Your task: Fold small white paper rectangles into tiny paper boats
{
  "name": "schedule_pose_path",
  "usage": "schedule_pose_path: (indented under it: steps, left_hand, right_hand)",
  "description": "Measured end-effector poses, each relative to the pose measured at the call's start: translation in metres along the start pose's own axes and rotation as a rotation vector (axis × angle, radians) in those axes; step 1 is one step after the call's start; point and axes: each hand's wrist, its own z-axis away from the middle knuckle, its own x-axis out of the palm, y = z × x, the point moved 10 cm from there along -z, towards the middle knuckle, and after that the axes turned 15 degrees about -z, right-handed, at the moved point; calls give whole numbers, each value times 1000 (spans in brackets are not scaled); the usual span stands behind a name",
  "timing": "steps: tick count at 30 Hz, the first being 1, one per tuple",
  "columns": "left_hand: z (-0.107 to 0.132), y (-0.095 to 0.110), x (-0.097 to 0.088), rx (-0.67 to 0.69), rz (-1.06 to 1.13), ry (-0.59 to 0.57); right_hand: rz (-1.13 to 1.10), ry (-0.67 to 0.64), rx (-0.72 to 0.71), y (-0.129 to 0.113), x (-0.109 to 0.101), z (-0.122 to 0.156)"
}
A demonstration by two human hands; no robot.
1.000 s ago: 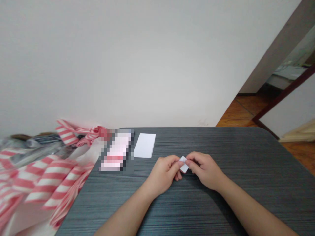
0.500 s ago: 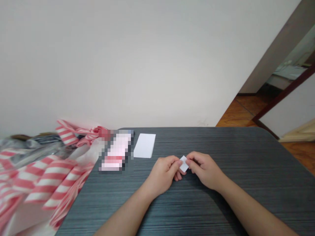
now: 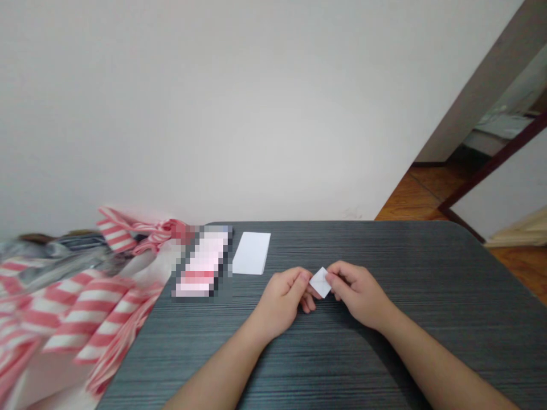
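Over the bench [image 3: 427, 273], my left hand [image 3: 282, 302] and right hand [image 3: 356, 296] both pinch a small white paper [image 3: 320, 282] between them. It now shows wider than before, like a diamond. A white pad [image 3: 251, 253] lies further along the bench.

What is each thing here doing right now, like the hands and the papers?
Right hand: grip pinching the paper piece
Small white paper piece: held up off the table, turned like a diamond
Left hand: curled, right next to the paper piece
White paper: lying flat on the table
Grey streaked table: flat, under both hands
Red-and-white striped bag: crumpled and knotted
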Motion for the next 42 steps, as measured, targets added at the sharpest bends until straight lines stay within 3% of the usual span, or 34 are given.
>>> schedule_pose_path:
  steps: [6,16,42]
  left_hand:
    - [1,0,0,-9,-119,5]
    - [2,3,-12,-1,-182,111]
    - [1,-2,-10,-51,-80,101]
  right_hand:
    - [22,4,-19,-4,0,-1]
    - [56,-7,-33,-3,1,0]
    - [62,-35,-15,-1,5,0]
